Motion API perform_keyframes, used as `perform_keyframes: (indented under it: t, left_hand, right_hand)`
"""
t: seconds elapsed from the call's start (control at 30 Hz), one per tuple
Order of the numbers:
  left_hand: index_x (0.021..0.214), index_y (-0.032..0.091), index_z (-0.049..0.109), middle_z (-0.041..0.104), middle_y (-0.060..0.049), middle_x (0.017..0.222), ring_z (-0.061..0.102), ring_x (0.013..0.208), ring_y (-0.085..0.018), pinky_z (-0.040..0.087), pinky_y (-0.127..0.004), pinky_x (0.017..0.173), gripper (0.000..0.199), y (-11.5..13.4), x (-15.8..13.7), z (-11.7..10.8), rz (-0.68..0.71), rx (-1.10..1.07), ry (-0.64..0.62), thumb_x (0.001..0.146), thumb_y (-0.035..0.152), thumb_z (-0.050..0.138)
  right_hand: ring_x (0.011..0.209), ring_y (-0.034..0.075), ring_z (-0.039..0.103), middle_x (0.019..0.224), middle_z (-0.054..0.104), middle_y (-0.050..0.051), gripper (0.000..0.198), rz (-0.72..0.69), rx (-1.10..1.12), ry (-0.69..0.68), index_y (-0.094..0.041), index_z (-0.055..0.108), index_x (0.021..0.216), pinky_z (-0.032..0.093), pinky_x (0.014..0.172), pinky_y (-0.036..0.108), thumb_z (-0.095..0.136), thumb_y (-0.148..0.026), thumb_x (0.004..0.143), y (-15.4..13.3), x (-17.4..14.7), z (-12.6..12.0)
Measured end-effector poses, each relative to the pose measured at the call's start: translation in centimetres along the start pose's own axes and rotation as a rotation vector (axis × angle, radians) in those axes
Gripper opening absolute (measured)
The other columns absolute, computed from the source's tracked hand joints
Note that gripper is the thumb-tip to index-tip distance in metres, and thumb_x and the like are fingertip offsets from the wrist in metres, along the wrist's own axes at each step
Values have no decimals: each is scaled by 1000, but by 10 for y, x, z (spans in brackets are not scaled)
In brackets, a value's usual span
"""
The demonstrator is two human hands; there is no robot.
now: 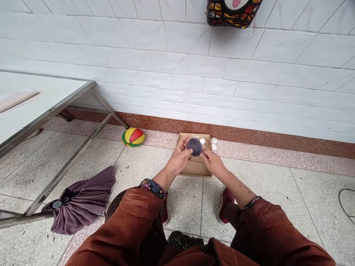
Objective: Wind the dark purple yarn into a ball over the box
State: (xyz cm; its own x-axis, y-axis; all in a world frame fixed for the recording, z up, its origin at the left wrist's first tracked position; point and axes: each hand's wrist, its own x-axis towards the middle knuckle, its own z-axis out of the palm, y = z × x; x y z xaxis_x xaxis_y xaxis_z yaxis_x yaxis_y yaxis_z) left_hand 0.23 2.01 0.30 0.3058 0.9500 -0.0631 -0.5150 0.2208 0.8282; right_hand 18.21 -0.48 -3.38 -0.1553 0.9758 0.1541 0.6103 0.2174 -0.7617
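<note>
Over the floor between my feet, my left hand (181, 153) grips a ball of dark purple-grey yarn (194, 147), thumb in front and fingers behind. My right hand (212, 161) is close against the ball's lower right side, thumb and fingers pinched together. Whatever sits in that pinch is too small to make out. Below both hands lies a shallow brown cardboard box (194, 170). A small white ball with loose white strands (203, 141) shows in its far part, partly hidden by the yarn ball.
White looped material (213, 143) lies just right of the box. A striped ball (133, 137) rests near the wall. On the left are a metal-framed table (63, 92) and a folded purple umbrella (83, 199). A cable (342, 203) lies at far right; a patterned bag (234, 14) hangs above.
</note>
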Motion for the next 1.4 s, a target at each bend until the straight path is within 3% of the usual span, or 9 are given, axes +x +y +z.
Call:
perform_keyframes:
  t: [0.13, 0.23, 0.37, 0.57, 0.7, 0.93, 1.17, 1.27, 1.4]
  left_hand:
    - [132, 27, 53, 58, -1, 106, 58, 94, -14, 49, -31, 86, 68, 2, 8, -9, 1, 62, 170, 68, 21, 76]
    - [134, 28, 49, 57, -2, 109, 58, 95, -15, 49, -30, 82, 70, 3, 11, -14, 11, 142, 204, 68, 22, 74]
    - [135, 26, 48, 57, -2, 109, 58, 94, -15, 47, -30, 84, 73, -1, 11, -17, 38, 293, 165, 67, 19, 74]
    - [143, 28, 46, 60, -5, 113, 59, 97, -18, 45, -33, 88, 80, -6, 1, -10, -103, 353, -283, 70, 19, 75]
    - [150, 30, 43, 63, -7, 113, 59, 100, -20, 45, -34, 90, 82, -6, -6, -1, -138, 278, -513, 75, 22, 76]
    - [140, 29, 54, 62, -3, 109, 59, 100, -16, 46, -28, 88, 71, -6, -5, 4, -101, 17, -193, 74, 20, 76]
    - [139, 28, 50, 57, -4, 115, 59, 97, -15, 49, -29, 87, 75, -11, 10, -6, -35, 138, 115, 69, 16, 74]
    - [142, 27, 47, 57, -4, 116, 60, 93, -14, 49, -29, 84, 79, -13, 10, -8, -12, 273, 117, 68, 17, 75]
    - [144, 28, 44, 56, -5, 117, 61, 93, -15, 49, -30, 83, 83, -13, 2, -3, -50, 375, -78, 68, 17, 76]
  right_hand:
    - [76, 18, 61, 84, 66, 2, 18, -125, -60, -211, -22, 60, 96, 46, 72, 28, 45, -30, 103, -16, -15, 12]
    - [75, 17, 62, 84, 66, 2, 20, -247, -44, -304, -22, 61, 97, 46, 70, 27, 45, -31, 104, -35, -25, 4]
    - [75, 16, 62, 84, 68, 3, 25, -304, 132, -208, -22, 64, 94, 47, 71, 28, 46, -36, 104, -53, -25, -21]
    - [75, 17, 61, 82, 67, 2, 27, -154, 255, 163, -22, 64, 88, 47, 71, 29, 51, -41, 101, -37, -6, -43]
    - [72, 17, 57, 75, 63, 1, 29, -99, 211, 191, -22, 61, 80, 45, 70, 29, 53, -43, 98, -17, 2, -37]
    - [70, 19, 58, 75, 63, 2, 24, 14, 99, 103, -22, 62, 87, 44, 67, 29, 46, -36, 99, 3, -4, -14]
    - [72, 16, 60, 78, 65, 2, 24, -211, 121, -121, -21, 63, 87, 45, 71, 27, 48, -34, 102, -26, -26, -12]
    - [70, 15, 60, 79, 67, 2, 24, -268, 190, -92, -21, 65, 90, 45, 69, 27, 49, -35, 102, -44, -28, -31]
    - [70, 16, 59, 77, 65, 2, 23, -230, 242, 68, -22, 65, 88, 45, 67, 27, 53, -36, 100, -50, -19, -52]
